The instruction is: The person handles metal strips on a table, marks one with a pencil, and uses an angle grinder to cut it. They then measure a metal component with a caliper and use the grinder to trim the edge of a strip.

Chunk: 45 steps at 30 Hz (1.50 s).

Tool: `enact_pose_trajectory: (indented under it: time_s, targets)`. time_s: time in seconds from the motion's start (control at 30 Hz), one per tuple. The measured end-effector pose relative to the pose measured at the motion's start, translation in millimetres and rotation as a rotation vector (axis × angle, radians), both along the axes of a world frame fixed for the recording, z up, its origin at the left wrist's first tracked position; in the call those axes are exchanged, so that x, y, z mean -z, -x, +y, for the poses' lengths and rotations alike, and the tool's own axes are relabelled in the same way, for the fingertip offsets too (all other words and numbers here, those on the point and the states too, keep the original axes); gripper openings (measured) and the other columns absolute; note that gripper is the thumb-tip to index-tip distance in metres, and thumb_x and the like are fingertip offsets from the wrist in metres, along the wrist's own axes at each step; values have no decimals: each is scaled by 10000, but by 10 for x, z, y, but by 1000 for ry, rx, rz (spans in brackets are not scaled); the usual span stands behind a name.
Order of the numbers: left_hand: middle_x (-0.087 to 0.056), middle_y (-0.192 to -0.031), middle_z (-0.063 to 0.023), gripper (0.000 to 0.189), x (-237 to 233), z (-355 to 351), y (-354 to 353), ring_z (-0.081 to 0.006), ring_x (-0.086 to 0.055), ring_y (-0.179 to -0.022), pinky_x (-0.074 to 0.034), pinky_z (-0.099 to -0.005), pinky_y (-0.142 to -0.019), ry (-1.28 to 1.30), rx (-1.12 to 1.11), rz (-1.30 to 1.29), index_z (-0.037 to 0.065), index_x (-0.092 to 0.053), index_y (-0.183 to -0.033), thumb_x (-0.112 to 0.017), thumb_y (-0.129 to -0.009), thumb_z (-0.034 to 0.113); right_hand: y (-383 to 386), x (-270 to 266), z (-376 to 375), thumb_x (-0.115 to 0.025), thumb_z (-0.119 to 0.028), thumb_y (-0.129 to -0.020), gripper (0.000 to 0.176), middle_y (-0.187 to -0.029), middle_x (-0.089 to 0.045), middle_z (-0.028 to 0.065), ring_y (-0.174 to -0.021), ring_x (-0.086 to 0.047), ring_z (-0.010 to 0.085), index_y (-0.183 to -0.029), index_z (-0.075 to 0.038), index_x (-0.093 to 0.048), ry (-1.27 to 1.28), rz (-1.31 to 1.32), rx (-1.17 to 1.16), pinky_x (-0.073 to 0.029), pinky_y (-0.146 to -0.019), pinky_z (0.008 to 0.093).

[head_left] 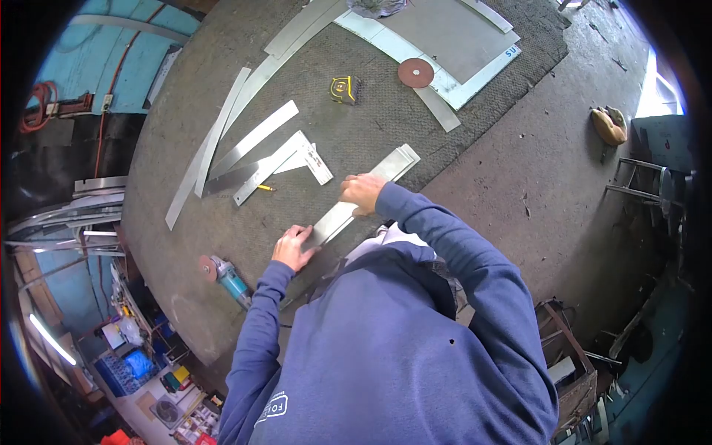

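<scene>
A small stack of flat pale metal strips (pixel 394 162) lies slantwise on the worktable, close to my body. My right hand (pixel 363 193) is closed over the middle of the stack, fingers curled across it. At the stack's near left end, my left hand (pixel 294 248) grips the strips with its fingertips on top. Just beyond my hands lies a metal square (pixel 271 169) with a white label, and a yellow pencil (pixel 267 188) pokes out beside it. An angle grinder (pixel 226 280) with a reddish disc rests left of my left forearm.
Long metal strips (pixel 222 133) lie across the table's left side. Farther back are a yellow tape measure (pixel 343 90), a brown abrasive disc (pixel 416 73) and a large sheet (pixel 452 37). A metal stool frame (pixel 638 180) stands on the right, a cluttered bench (pixel 159 393) at lower left.
</scene>
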<state>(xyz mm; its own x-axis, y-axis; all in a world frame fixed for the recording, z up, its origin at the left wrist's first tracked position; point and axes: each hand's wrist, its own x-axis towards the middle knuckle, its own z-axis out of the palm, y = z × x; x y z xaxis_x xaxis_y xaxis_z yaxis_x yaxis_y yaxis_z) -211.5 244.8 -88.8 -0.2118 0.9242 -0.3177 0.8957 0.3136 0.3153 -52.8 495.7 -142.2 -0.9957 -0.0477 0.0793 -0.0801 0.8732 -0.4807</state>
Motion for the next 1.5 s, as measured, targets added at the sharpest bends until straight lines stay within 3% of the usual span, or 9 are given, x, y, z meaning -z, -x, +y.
enact_pose_trajectory:
  time_s: [0.1,0.2,0.43,0.77,0.97,1.07,1.13,1.33,1.5]
  targets:
    - [-651,-1134,-152,524,-63,70,108,-355,-651,-1004,-529,-411,-885,76,-31,-133,16,-650,-1202,-783,-764,270,148,-120,61,-845,-340,-653,416,-891,-717,121,-896,-709,295,-965,-89,-731,107,-220,-11,-567,-775,429]
    - [-658,-1183,-168,481,-69,109,257,-354,-652,-1049,-531,-391,-897,127,-26,-256,10,-656,-1194,-761,-789,246,269,-250,118,-809,-310,-701,381,-956,-725,121,-914,-700,306,-1009,-95,-744,239,-411,39,-560,-809,409]
    - [-666,-1219,-161,413,-170,201,326,-305,-652,-1109,-512,-379,-941,218,-70,-409,20,-669,-1189,-724,-834,223,420,-214,239,-830,-364,-702,396,-925,-744,121,-877,-717,272,-971,-80,-767,375,-538,17,-557,-781,397]
    - [-677,-1186,-177,440,-207,241,299,-303,-654,-1105,-507,-378,-939,241,-68,-408,17,-651,-1217,-708,-832,224,473,-99,263,-826,-374,-704,402,-908,-746,117,-865,-718,269,-957,-67,-769,410,-522,-29,-556,-768,392]
    - [-691,-1037,-180,321,14,25,-17,-374,-652,-998,-542,-422,-819,29,-69,-69,17,-650,-1128,-665,-853,182,439,-184,271,-830,-401,-697,465,-942,-738,131,-876,-713,289,-1026,-82,-751,452,-523,22,-555,-775,404]
    - [-680,-946,-152,176,147,-21,-112,-370,-650,-904,-543,-438,-759,-33,-151,121,42,-652,-998,-655,-862,154,213,-326,139,-829,-347,-703,489,-1014,-705,111,-963,-682,290,-1099,-87,-708,373,-328,137,-536,-840,409]
    - [-664,-902,-136,93,180,-34,-158,-341,-653,-853,-542,-430,-729,-276,-150,128,60,-632,-933,-643,-871,128,-56,-401,19,-816,-272,-700,493,-1095,-641,84,-1088,-617,272,-1140,-109,-661,241,296,139,-498,-925,396]
    - [-691,-938,-91,89,228,96,108,-318,-652,-854,-538,-420,-745,-334,-241,169,88,-671,-945,-633,-871,116,-571,-87,-8,-796,-235,-664,599,-1349,-553,45,-1308,-480,236,-1225,-121,-620,-30,183,119,-380,-1125,424]
    - [-691,-930,-115,121,231,122,324,-337,-653,-868,-532,-437,-763,-297,-275,41,88,-699,-953,-639,-875,159,-377,-100,189,-768,-248,-737,561,-1239,-582,20,-1174,-535,218,-1259,-130,-596,-81,35,-50,-451,-997,370]
